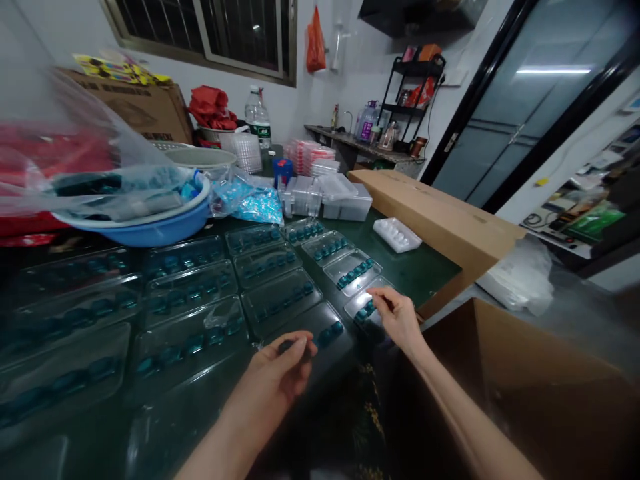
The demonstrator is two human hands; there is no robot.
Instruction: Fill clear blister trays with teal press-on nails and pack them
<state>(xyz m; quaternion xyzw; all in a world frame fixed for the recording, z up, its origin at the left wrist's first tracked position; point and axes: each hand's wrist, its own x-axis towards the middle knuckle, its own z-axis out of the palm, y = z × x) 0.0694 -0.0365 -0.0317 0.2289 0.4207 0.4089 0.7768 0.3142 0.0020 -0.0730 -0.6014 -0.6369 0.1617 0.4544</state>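
We've got the right hand point(399, 320) with fingers pinched on a teal piece point(366, 310) in a clear blister tray point(353, 303), left hand point(273, 377) curled closed on a small dark item point(286, 346), more trays point(265, 300) lined up on the green table point(415, 267), apparently to keep them within reach.

Clear, glossy moulded plastic blister trays point(265, 263) hold smooth teal pieces point(356, 275) and lie on a dark green, shiny tabletop point(417, 257). Behind them sit a smooth blue plastic basin point(165, 233) under a thin, crinkled polythene bag point(100, 160), and a matt brown corrugated cardboard sheet point(435, 213).
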